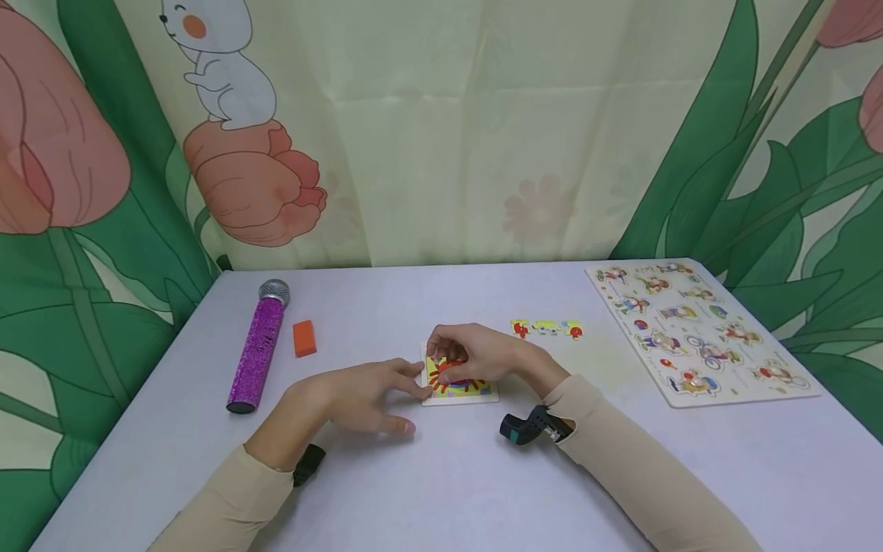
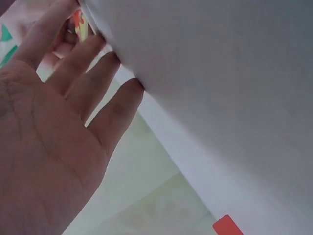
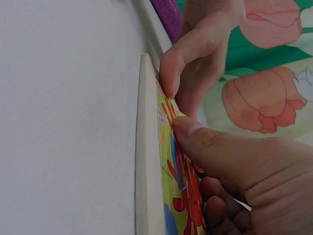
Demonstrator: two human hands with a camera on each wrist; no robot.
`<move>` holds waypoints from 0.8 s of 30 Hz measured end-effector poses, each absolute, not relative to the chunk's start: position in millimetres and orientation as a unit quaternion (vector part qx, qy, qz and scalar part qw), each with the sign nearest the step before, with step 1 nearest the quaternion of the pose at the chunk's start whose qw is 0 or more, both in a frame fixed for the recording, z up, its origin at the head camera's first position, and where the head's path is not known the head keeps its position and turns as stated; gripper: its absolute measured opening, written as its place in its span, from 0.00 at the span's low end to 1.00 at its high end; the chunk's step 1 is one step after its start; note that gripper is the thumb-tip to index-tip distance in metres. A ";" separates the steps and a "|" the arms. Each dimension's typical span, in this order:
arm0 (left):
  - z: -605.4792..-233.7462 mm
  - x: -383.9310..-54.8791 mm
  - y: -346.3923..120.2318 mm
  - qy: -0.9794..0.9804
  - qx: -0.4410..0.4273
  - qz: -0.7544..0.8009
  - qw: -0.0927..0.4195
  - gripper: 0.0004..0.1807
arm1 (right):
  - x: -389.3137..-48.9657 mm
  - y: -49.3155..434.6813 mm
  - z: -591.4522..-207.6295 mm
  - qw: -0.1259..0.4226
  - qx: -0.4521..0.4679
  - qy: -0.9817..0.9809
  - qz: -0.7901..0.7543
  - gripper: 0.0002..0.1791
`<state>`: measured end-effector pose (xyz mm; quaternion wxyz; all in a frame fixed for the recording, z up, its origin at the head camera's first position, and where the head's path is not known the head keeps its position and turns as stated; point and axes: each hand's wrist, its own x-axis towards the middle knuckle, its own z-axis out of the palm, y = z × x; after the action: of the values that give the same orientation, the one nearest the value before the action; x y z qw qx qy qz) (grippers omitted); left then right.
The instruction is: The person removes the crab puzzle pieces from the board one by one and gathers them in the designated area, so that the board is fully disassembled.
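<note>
A small jigsaw puzzle (image 1: 461,399) with a red crab picture lies in a white-rimmed tray at the middle of the table. Over it is my right hand (image 1: 483,351), its fingers bent and its thumb (image 3: 215,147) down on the picture; it appears to pinch a red puzzle piece (image 3: 194,200), mostly hidden by the hand. My left hand (image 1: 359,395) is at the tray's left side, fingers extended, with fingertips touching its edge. In the left wrist view, the left palm (image 2: 54,142) faces the camera and holds nothing.
Loose yellow-and-red puzzle pieces (image 1: 547,328) lie behind the right wrist. A large picture board (image 1: 704,330) occupies the right side. On the left are a purple glittery microphone (image 1: 257,353) and an orange block (image 1: 304,338). A printed curtain (image 1: 441,153) hangs behind the table.
</note>
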<state>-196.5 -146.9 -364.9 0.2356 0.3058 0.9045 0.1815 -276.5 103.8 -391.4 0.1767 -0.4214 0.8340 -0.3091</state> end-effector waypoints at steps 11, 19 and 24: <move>-361.3 -190.3 -142.4 0.904 0.327 0.169 0.217 0.32 | -279.4 110.9 -391.6 0.145 -0.438 0.842 -0.278 0.20; -360.2 -187.8 -140.8 0.905 0.315 0.167 0.231 0.34 | -272.4 108.9 -384.9 0.129 -0.457 0.852 -0.222 0.20; -363.4 -187.4 -141.6 0.906 0.309 0.169 0.234 0.34 | -266.4 107.6 -384.1 0.121 -0.454 0.860 -0.200 0.20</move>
<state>-187.4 -141.6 -363.4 0.2335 0.3088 0.9064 0.1687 -266.4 107.6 -384.1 0.1209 -0.4535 0.8601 -0.1998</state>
